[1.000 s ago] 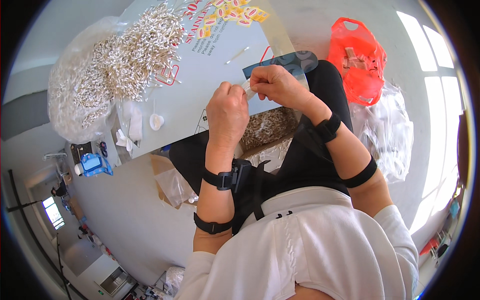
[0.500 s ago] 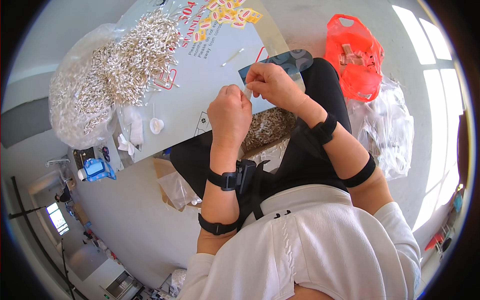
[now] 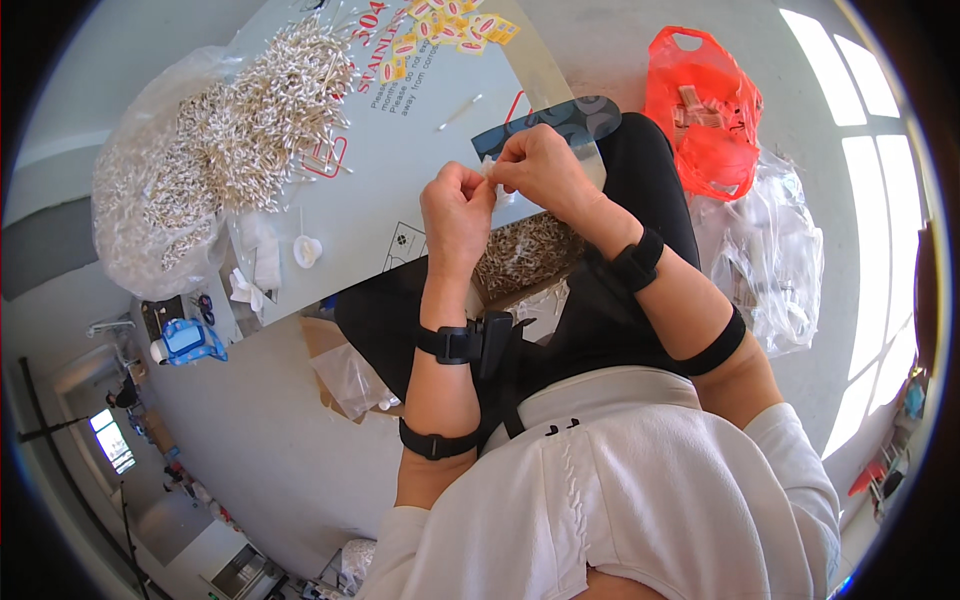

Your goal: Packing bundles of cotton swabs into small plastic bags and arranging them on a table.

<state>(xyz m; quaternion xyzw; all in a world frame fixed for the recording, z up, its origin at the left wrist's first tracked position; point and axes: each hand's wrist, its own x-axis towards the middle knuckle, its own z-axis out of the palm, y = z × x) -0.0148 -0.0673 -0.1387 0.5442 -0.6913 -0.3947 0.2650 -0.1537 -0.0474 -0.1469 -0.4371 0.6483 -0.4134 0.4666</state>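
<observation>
My left hand (image 3: pixel 458 212) and my right hand (image 3: pixel 545 172) meet over the table's near edge, fingertips almost touching. Both pinch a small, thin, whitish see-through plastic bag (image 3: pixel 503 196), which shows partly between and below the fingers; its full shape is hidden. Beyond my hands, a single cotton swab (image 3: pixel 460 112) lies on the table (image 3: pixel 400 160). To the left is a big heap of cotton swabs (image 3: pixel 270 120), spilling from a large clear plastic bag (image 3: pixel 125 210). Just below my hands, an open cardboard box (image 3: pixel 498 300) full of cotton swabs sits at my lap.
Yellow-and-white labels (image 3: pixel 455 28) lie scattered at the table's far side. A small white dish (image 3: pixel 307 251) with a stick stands left, near folded white tissue (image 3: pixel 266 262), scissors (image 3: pixel 205 308) and a blue packet (image 3: pixel 190 342). At right are a red plastic bag (image 3: pixel 715 150) and clear bags (image 3: pixel 770 270).
My left hand has turned so its thumb and fingers point up in a pinch. More of the whitish plastic bag shows between my hands. The whole view has shifted slightly.
</observation>
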